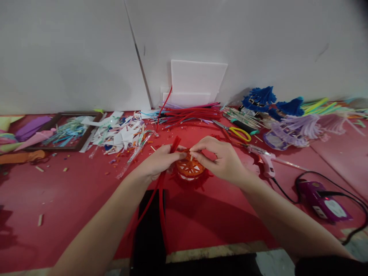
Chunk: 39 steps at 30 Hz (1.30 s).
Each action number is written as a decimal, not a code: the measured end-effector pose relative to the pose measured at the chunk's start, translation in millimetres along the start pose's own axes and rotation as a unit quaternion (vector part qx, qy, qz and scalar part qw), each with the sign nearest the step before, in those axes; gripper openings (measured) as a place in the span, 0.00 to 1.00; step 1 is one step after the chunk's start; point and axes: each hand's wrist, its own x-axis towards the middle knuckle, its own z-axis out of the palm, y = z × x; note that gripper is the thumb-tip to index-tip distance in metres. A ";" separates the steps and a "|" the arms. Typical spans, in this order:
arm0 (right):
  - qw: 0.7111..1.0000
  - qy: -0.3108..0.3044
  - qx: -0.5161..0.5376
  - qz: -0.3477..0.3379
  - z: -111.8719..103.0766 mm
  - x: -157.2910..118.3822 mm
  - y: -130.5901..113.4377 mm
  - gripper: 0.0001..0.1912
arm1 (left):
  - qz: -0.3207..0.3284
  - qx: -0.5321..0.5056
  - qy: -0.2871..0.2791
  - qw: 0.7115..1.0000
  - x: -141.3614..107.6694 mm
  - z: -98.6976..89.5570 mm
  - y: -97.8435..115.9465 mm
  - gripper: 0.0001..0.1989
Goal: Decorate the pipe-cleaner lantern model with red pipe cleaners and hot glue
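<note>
Latticework (188, 168), orange, between left hand (162, 160) and right hand (217, 156) pinching stick (191, 157).

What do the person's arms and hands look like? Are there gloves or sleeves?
The left hand and right hand are bare, without gloves. Both forearms are uncovered. A black sleeve shows near the right elbow.
</note>
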 end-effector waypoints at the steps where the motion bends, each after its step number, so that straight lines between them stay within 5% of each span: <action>1: 1.000 0.000 -0.001 -0.002 -0.2 0.2 -0.4 0.04 | -0.001 -0.006 -0.001 1.000 0.1 0.2 -0.3 0.11; 11: 1.000 0.010 0.009 -0.007 3.6 -2.2 3.6 0.03 | -0.009 -0.034 0.013 0.999 0.4 4.3 -0.7 0.06; 39: 0.999 0.021 0.014 -0.022 5.2 -9.5 5.4 0.05 | -0.021 -0.020 0.007 1.000 -2.5 4.3 1.3 0.10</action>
